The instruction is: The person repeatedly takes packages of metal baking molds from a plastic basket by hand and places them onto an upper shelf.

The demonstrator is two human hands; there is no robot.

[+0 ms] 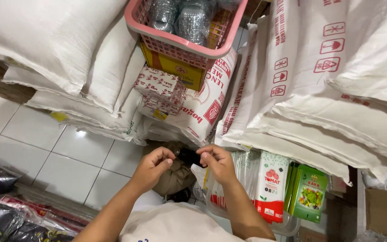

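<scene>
Both hands are working close together at lower centre, above a dark and tan bundle (175, 172) lying on the floor. The left hand (151, 168) is curling its fingers (165, 154) inward, thumb meeting fingertips in a pinch; something small and thin seems to be caught there, but what it is cannot be told. The right hand (218, 162) is likewise clenching, its fingers (207, 156) pinching at a point just beside the left hand; whether it is grasping the same item cannot be told either. A clear plastic bag (211, 197) is hanging just below the right wrist, touching the forearm, with red print showing through it. Just right of the right forearm, a white and red packet (270, 188) is standing upright, and beside that a green packet (309, 192) is leaning against it. White sacks (319, 89) are stacking high along the right side, and more white sacks (59, 49) are piling at upper left. Between the two stacks, a pink basket (189, 40) is sitting on a yellow box (173, 67), holding shiny foil items (180, 15). A wrapped pack of small cartons (160, 87) is resting just below the box. White floor tiles (45, 148) are showing at left, with dark bagged goods (1, 215) lying in the lower left corner.
</scene>
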